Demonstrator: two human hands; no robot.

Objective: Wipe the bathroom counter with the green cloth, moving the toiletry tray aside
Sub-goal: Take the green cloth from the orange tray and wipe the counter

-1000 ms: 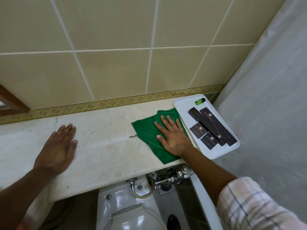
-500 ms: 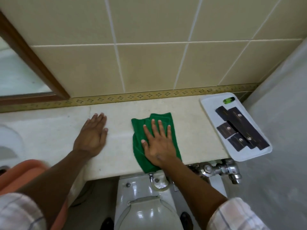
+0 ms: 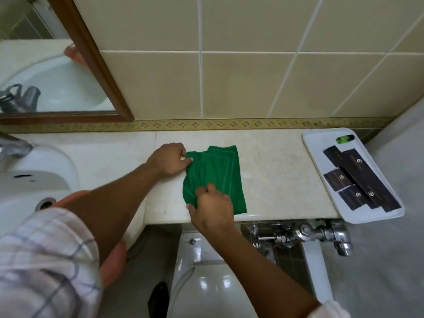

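Observation:
The folded green cloth [image 3: 218, 173] lies on the cream marble counter [image 3: 275, 175], near its middle. My left hand [image 3: 168, 160] pinches the cloth's upper left corner. My right hand [image 3: 212, 205] grips the cloth's lower left edge near the counter's front. The white toiletry tray [image 3: 321, 143] sits at the counter's right end, overhanging the front edge a little. It carries several dark packets [image 3: 358, 177] and a small green item [image 3: 344, 139].
A white sink [image 3: 34, 180] with a chrome tap [image 3: 13, 148] is at the left, under a wood-framed mirror [image 3: 91, 56]. Below the counter are a toilet [image 3: 211, 278], chrome valve fittings [image 3: 302, 232] and an orange bucket rim [image 3: 114, 255]. A curtain [image 3: 394, 249] hangs at right.
The cloth has slid left across the counter, away from the tray. My left hand came off the counter and took the cloth's corner. My right hand went from flat on the cloth to gripping its edge.

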